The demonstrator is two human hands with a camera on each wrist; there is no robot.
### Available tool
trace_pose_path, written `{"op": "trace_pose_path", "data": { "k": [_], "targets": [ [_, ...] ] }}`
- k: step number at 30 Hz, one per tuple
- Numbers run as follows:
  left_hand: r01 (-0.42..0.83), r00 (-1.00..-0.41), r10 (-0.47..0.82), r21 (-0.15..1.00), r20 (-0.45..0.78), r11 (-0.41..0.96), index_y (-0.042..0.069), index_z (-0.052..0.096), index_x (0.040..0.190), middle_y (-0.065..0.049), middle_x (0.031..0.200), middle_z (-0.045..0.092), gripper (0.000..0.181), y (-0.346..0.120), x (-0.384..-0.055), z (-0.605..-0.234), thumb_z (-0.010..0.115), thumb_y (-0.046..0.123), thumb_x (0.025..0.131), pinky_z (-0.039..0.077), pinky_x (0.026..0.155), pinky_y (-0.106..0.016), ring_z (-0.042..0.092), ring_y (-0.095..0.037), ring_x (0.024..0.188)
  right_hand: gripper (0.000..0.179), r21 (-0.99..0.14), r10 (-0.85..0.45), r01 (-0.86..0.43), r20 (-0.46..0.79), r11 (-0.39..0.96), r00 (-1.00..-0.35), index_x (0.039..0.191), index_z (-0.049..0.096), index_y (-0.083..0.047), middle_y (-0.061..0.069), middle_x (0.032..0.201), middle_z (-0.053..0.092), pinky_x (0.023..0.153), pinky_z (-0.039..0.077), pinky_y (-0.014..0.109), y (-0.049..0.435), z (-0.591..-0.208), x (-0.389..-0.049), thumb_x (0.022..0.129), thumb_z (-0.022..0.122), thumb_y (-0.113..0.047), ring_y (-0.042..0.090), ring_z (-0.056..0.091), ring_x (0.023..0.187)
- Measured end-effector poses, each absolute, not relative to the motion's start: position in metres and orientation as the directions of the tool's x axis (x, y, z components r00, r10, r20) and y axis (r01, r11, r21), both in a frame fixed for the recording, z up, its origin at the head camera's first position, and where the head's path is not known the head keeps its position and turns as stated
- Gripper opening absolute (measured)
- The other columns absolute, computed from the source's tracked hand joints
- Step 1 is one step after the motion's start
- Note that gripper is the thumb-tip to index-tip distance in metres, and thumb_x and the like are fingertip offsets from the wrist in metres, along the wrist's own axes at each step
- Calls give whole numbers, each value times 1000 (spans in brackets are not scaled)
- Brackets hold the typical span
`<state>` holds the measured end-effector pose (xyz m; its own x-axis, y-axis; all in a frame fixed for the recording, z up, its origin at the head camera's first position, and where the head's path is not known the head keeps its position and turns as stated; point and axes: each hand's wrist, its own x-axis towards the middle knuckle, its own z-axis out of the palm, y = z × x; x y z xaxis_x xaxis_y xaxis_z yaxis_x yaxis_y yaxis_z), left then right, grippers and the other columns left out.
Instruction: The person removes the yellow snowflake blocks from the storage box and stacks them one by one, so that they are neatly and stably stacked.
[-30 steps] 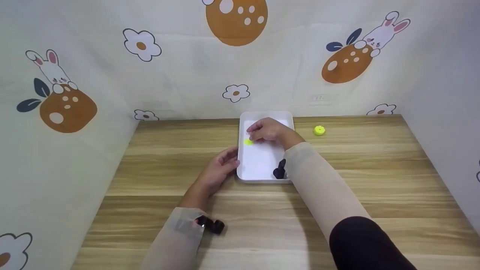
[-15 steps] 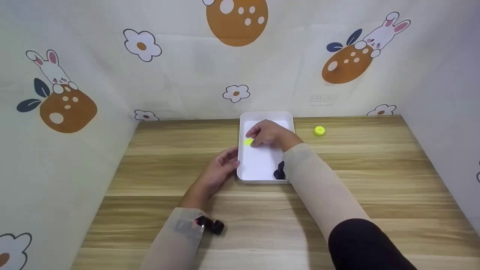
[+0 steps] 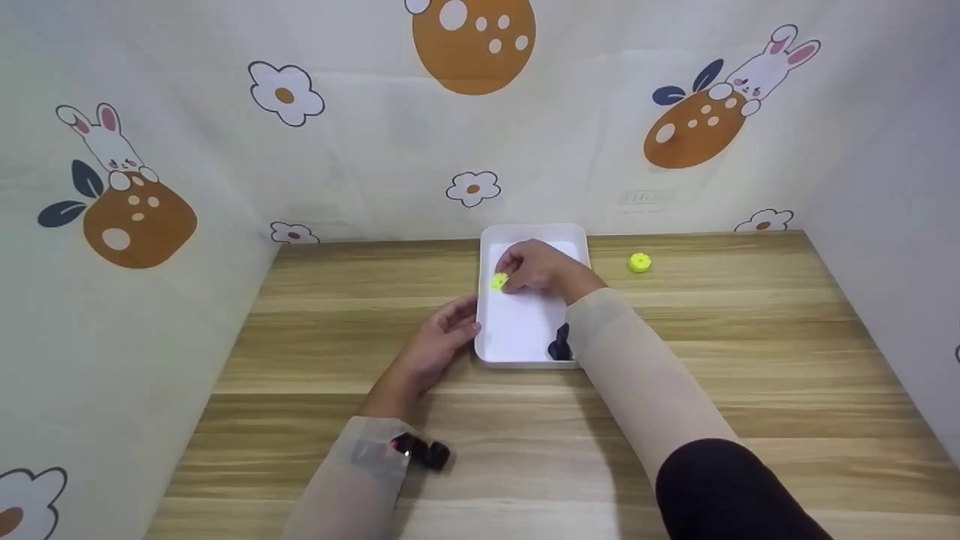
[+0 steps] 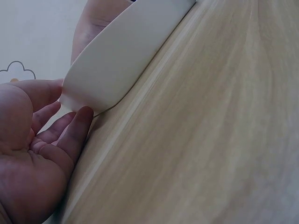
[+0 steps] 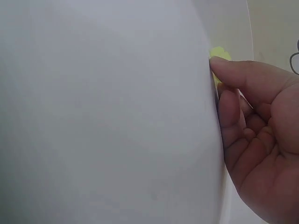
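Observation:
A white rectangular tray (image 3: 525,326) lies on the table. Over its left half my right hand (image 3: 534,266) pinches a small yellow flower-shaped piece (image 3: 500,282) between thumb and fingertips. In the right wrist view that piece (image 5: 220,53) shows just past the thumb tip (image 5: 224,65), largely hidden by it. My left hand (image 3: 435,341) touches the tray's left side, its thumb and fingers lightly bent against the outer wall (image 4: 105,70). A second yellow flower-shaped piece (image 3: 639,262) sits on the table to the right of the tray.
The wood-grain table (image 3: 337,322) meets a patterned cloth wall (image 3: 375,150) just behind the tray. Small black wrist cameras are on both sleeves; the right one (image 3: 559,345) hangs over the tray's near right corner.
My right fingers have come down onto the yellow piece and taken hold of it. It has tilted up, its scalloped face now showing. The left hand has stayed at the tray.

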<state>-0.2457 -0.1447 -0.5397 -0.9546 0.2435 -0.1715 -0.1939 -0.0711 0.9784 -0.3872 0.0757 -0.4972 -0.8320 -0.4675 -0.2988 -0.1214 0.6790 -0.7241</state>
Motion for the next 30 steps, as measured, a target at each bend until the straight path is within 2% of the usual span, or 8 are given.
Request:
{"op": "trace_pose_path", "data": {
  "k": [5,9,13,24,30],
  "targets": [
    [-180,-955,251,980,-155,-80,2,43,161,-19,168,45,60,-144,-245,-539,62,3,105,42,128,-46,44,-33,157,19,-778,-446,-53,-301,626,-843,116,80,-15,0,98,72,81,55,23,78,-502,-390,99,73,-16,14,64,89],
    [-187,-956,246,979,-161,-83,2,43,161,-19,168,45,60,-143,-245,-539,63,3,104,41,129,-47,44,-33,157,20,-842,-419,39,-308,538,-854,117,81,-9,0,91,74,75,58,19,79,-505,-391,99,73,-12,10,67,81],
    [-188,-957,241,978,-162,-88,1,43,161,-20,167,46,60,-143,-244,-539,63,3,104,42,128,-47,44,-34,157,20,-869,-412,65,-297,490,-861,117,81,-6,0,88,74,73,59,19,80,-507,-392,99,74,-10,10,69,78],
    [-195,-955,246,975,-164,-108,1,42,161,-22,166,46,61,-141,-244,-537,63,3,104,44,127,-47,44,-36,157,22,-878,-362,149,-335,454,-870,122,79,-10,6,104,77,83,63,25,86,-487,-398,103,72,-17,15,72,86],
    [-202,-957,231,974,-174,-101,2,43,161,-19,166,48,60,-143,-243,-537,63,3,105,44,127,-47,46,-34,156,22,-917,-327,206,-321,341,-889,124,76,-9,11,119,73,91,65,28,98,-460,-394,104,71,-18,18,72,94]
  ]
}}
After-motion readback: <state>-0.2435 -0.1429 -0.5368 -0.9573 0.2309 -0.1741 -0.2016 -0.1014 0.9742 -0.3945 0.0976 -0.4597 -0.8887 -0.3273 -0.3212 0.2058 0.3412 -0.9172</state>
